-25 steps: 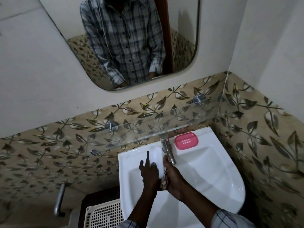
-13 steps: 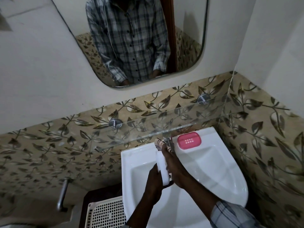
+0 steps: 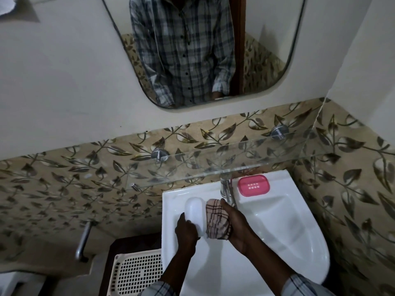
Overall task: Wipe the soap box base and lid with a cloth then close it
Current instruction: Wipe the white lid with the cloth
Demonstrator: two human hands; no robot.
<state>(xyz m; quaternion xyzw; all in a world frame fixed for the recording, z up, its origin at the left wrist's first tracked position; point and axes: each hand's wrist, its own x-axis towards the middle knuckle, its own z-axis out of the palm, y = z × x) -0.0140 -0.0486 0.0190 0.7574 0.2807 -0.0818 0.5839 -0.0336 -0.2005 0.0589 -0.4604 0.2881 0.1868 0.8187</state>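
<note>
Turning the white lid (image 3: 194, 212) has brought its broad face up toward the camera; half a second ago it stood on edge between the hands, so a fresh surface is now open to wiping. The left hand (image 3: 185, 231) grips the lid by its near end, fingers curled around the edge. The right hand (image 3: 236, 226) is closed around the bunched checked cloth (image 3: 217, 218), which presses against the lid's right side. Both are held above the left part of the white sink (image 3: 299, 227), just in front of the tap (image 3: 227, 190).

My reading is that this is the lid-wiping step, and that it is partway through.

The pink base (image 3: 253, 185) sits on the sink's back ledge, just right of the tap and apart from both hands. From here I cannot tell whether it has been wiped. Closing the box is not yet done, since lid and base lie separate, with the tap between them. A glass shelf (image 3: 192, 167) runs along the wall above.
</note>
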